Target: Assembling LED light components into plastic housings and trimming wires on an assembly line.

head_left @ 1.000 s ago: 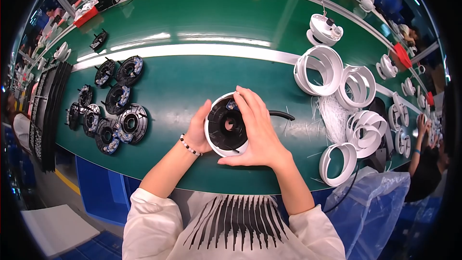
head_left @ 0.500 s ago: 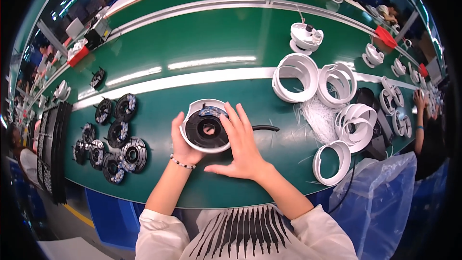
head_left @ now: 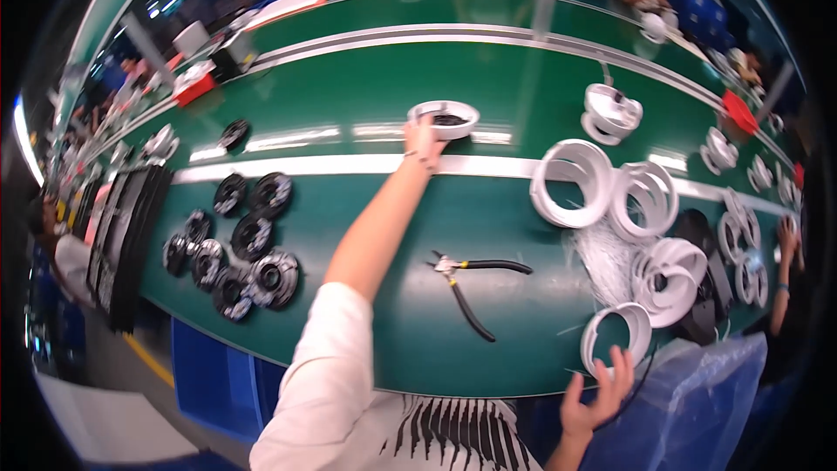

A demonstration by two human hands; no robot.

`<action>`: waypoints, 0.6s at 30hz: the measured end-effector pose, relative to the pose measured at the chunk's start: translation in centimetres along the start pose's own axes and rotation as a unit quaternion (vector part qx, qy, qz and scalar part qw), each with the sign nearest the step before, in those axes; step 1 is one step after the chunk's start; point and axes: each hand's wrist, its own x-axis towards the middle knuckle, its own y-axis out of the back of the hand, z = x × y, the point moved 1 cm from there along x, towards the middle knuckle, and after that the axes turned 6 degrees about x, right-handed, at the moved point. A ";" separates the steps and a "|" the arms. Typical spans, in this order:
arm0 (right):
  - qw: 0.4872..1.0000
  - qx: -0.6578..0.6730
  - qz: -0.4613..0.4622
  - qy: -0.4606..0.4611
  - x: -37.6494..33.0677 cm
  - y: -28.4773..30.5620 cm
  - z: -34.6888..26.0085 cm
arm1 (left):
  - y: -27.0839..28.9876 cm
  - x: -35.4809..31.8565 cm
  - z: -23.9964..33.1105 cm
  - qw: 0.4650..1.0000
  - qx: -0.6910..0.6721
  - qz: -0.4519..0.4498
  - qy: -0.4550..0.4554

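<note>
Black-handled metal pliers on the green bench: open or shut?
Open. The pliers lie with handles spread wide and jaws parted.

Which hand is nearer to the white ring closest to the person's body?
The right. The right hand, open, is at the near side of the white ring, overlapping it in view; the left hand is much farther, ahead and leftward, at a white housing.
</note>
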 end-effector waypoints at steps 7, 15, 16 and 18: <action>0.984 -0.064 -0.112 -0.121 -2.5 0.9 4.9 | 0.6 -5.0 4.1 0.978 0.210 0.009 0.021; 0.991 -0.017 -0.093 -0.095 -1.3 0.0 4.3 | 16.9 -6.8 18.6 0.638 0.734 0.053 -0.225; 0.990 0.023 -0.084 -0.108 -1.4 0.1 4.7 | 19.0 -7.1 19.9 0.597 0.774 0.074 -0.198; 0.990 0.039 -0.083 -0.111 -1.2 0.0 4.8 | 22.8 -7.1 21.4 0.544 0.825 0.095 -0.120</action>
